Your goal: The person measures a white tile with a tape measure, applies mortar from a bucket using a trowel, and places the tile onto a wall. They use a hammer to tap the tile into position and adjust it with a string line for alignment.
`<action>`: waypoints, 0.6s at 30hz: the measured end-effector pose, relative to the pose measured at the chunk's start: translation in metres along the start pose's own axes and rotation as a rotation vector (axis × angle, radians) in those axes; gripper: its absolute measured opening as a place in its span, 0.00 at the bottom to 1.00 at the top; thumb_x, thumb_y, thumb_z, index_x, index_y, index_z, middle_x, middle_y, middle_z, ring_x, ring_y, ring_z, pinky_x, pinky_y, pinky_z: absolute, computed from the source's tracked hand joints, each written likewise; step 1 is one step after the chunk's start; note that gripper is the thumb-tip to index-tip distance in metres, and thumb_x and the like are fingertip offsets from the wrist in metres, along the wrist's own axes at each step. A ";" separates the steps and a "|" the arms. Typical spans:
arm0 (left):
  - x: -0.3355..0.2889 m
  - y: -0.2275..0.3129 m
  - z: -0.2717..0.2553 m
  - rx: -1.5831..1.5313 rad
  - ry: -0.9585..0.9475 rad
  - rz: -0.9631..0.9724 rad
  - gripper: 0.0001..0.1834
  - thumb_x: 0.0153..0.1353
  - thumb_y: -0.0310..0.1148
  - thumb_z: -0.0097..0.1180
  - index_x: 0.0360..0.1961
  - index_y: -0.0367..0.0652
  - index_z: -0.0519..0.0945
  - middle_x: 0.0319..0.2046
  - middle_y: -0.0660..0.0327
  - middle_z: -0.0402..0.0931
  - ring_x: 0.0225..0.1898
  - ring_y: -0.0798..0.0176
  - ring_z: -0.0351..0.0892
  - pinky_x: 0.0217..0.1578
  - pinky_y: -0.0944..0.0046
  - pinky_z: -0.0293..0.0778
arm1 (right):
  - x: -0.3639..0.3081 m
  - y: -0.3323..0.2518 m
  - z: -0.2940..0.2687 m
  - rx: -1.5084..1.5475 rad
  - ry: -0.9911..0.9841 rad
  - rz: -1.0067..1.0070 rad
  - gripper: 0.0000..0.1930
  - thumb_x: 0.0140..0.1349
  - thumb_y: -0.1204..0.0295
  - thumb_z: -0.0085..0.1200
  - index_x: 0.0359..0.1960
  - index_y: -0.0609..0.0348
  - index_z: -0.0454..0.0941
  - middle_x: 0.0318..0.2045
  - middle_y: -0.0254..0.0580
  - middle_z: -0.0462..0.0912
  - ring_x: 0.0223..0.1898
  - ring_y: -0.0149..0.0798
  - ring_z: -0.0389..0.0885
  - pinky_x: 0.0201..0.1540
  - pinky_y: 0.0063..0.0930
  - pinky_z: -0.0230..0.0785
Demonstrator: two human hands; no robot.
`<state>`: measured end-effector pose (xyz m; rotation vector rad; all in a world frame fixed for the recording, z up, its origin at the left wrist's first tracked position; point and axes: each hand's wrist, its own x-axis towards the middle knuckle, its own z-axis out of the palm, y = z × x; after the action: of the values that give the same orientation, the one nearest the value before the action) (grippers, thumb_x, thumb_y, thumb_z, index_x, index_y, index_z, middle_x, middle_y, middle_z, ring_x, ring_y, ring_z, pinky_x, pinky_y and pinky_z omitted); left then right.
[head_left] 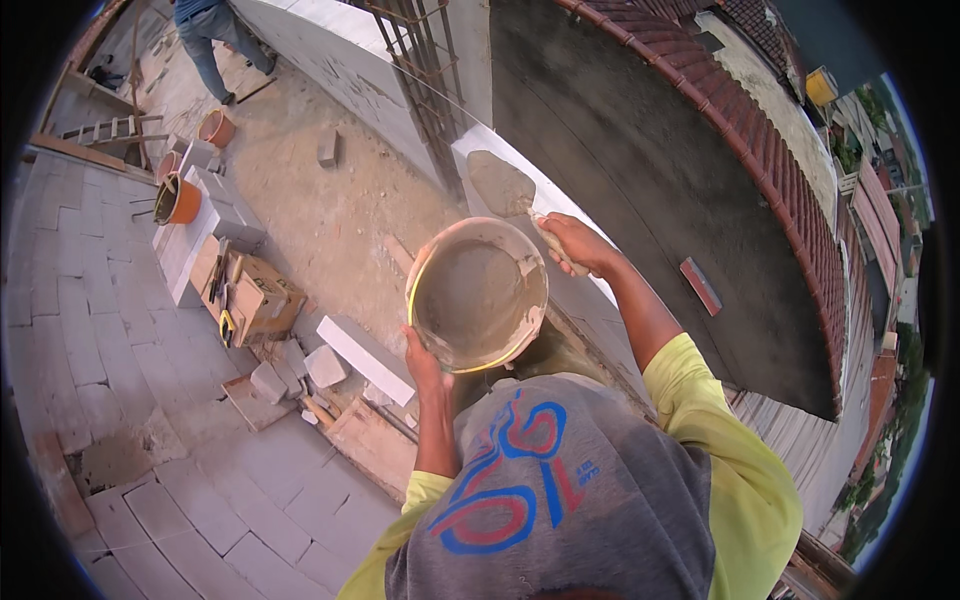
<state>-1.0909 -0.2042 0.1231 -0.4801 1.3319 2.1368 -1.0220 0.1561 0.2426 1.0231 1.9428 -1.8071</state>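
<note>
My left hand (426, 362) is closed on the near left rim of a round bucket (534, 318) with a yellow edge, holding it tilted toward me. Grey wet mortar (465, 300) lies inside, and splashes coat the bucket's inner wall. In my right hand (582, 246) is the handle of a pointed masonry trowel (502, 184). Its mortar-smeared blade is over the pale top of a low block wall (548, 197), just beyond the bucket. Whether the blade touches the wall top cannot be made out.
Rebar (425, 85) rises from the wall ahead. Beyond it slope a dark surface and a red tiled roof (720, 120). On the left are an orange bucket (178, 200) on pale blocks, a cardboard box (262, 298) with tools, and a long white block (362, 358). Another person (212, 45) stands far left.
</note>
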 end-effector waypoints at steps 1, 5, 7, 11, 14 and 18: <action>0.007 0.001 0.003 0.009 0.008 -0.010 0.39 0.86 0.60 0.40 0.73 0.32 0.74 0.69 0.49 0.79 0.66 0.49 0.82 0.67 0.47 0.80 | 0.020 -0.016 0.000 -0.120 0.133 -0.003 0.24 0.83 0.49 0.44 0.58 0.59 0.77 0.29 0.43 0.83 0.26 0.39 0.83 0.34 0.39 0.80; 0.019 0.002 0.008 0.017 0.038 -0.060 0.39 0.86 0.61 0.40 0.74 0.32 0.73 0.70 0.50 0.79 0.67 0.48 0.82 0.68 0.46 0.79 | 0.110 -0.015 -0.005 -0.784 0.576 -0.124 0.21 0.80 0.53 0.45 0.57 0.58 0.75 0.37 0.59 0.90 0.40 0.60 0.92 0.45 0.58 0.83; 0.022 0.005 0.002 0.024 0.097 -0.082 0.40 0.85 0.62 0.41 0.74 0.33 0.73 0.71 0.50 0.78 0.68 0.48 0.81 0.69 0.46 0.79 | 0.113 -0.017 -0.011 -0.796 0.516 -0.082 0.21 0.80 0.55 0.45 0.60 0.59 0.74 0.44 0.66 0.90 0.49 0.70 0.90 0.55 0.64 0.80; 0.018 0.017 -0.015 0.114 0.190 -0.121 0.42 0.84 0.64 0.42 0.76 0.35 0.71 0.74 0.52 0.75 0.70 0.48 0.78 0.71 0.45 0.76 | 0.060 0.035 -0.016 -0.843 0.536 -0.046 0.22 0.80 0.54 0.47 0.63 0.57 0.74 0.43 0.62 0.90 0.45 0.67 0.91 0.52 0.63 0.81; 0.013 0.024 -0.017 0.119 0.183 -0.131 0.43 0.83 0.65 0.42 0.78 0.37 0.68 0.77 0.52 0.71 0.73 0.48 0.74 0.74 0.44 0.73 | -0.007 0.077 -0.013 -0.856 0.556 0.028 0.22 0.80 0.54 0.48 0.66 0.55 0.73 0.44 0.60 0.90 0.43 0.65 0.91 0.49 0.62 0.82; 0.012 0.035 -0.006 0.180 0.172 -0.112 0.43 0.84 0.64 0.43 0.80 0.35 0.66 0.78 0.51 0.67 0.75 0.48 0.72 0.74 0.46 0.71 | -0.055 0.120 -0.010 -0.791 0.603 0.079 0.25 0.80 0.54 0.49 0.71 0.52 0.72 0.45 0.57 0.89 0.41 0.62 0.92 0.44 0.59 0.84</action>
<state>-1.1223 -0.2176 0.1376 -0.6602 1.5381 1.8986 -0.9004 0.1447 0.1905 1.3750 2.5551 -0.5544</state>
